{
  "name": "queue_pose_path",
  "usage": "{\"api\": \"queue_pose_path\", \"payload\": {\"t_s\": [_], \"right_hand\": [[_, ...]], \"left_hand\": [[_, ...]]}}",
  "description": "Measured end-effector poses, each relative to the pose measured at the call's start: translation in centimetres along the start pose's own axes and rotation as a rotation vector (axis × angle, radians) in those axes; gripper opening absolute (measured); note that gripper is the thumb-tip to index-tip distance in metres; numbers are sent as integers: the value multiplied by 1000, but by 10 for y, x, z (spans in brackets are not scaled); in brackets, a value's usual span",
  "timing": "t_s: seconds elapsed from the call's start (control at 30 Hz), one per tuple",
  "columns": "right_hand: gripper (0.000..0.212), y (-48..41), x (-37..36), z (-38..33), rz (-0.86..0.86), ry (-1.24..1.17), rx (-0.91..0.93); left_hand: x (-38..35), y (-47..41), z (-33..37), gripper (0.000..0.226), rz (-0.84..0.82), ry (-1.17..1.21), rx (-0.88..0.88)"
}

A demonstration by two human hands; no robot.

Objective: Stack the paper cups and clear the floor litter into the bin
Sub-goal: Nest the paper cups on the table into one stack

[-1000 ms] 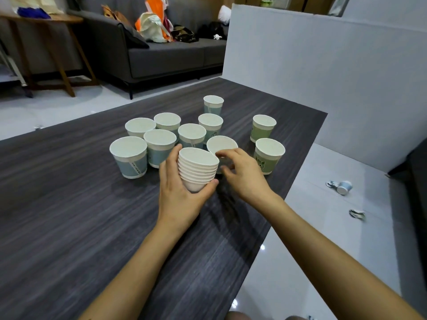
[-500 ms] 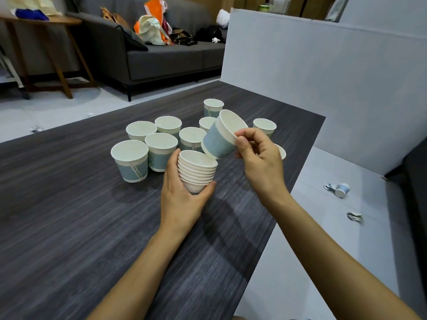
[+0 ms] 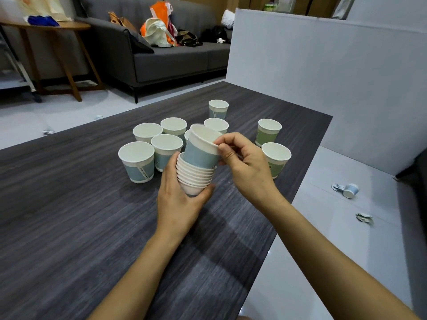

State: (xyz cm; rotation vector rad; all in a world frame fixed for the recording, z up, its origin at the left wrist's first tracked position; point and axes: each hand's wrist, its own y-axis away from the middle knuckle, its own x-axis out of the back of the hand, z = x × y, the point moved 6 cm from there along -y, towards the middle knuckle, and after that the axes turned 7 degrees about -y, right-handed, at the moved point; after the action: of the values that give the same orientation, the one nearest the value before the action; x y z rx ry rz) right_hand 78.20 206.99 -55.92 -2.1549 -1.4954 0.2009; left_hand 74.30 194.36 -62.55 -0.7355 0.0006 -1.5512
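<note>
left hand (image 3: pixel 179 199) cradles stack (image 3: pixel 195 176) | right hand (image 3: pixel 242 158) pinches cup (image 3: pixel 201 151) by rim, seating it | light, thin-walled, crushable: hold gently at rim

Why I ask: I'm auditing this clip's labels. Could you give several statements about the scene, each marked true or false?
1. The left hand holds the stack of nested cups. True.
2. The right hand pinches a green cup. False: it pinches a blue cup by the rim, tilted, with its base entering the stack.
3. Two green cups stand upright on the table, right of the hands. True.
4. The floor is free of litter. False: a toppled cup and a crumpled scrap lie on it.
</note>
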Motion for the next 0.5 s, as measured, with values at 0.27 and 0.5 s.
{"api": "queue_pose_path", "payload": {"t_s": [0.27,0.5], "right_hand": [[12,11,-31,18,-103,-2,-213],[28,2,-79,13,-54,-34,-31]], "left_hand": [[22,2,-9,86,8,-21,18],[70,-16,-23,81,117,-62,34]]}}
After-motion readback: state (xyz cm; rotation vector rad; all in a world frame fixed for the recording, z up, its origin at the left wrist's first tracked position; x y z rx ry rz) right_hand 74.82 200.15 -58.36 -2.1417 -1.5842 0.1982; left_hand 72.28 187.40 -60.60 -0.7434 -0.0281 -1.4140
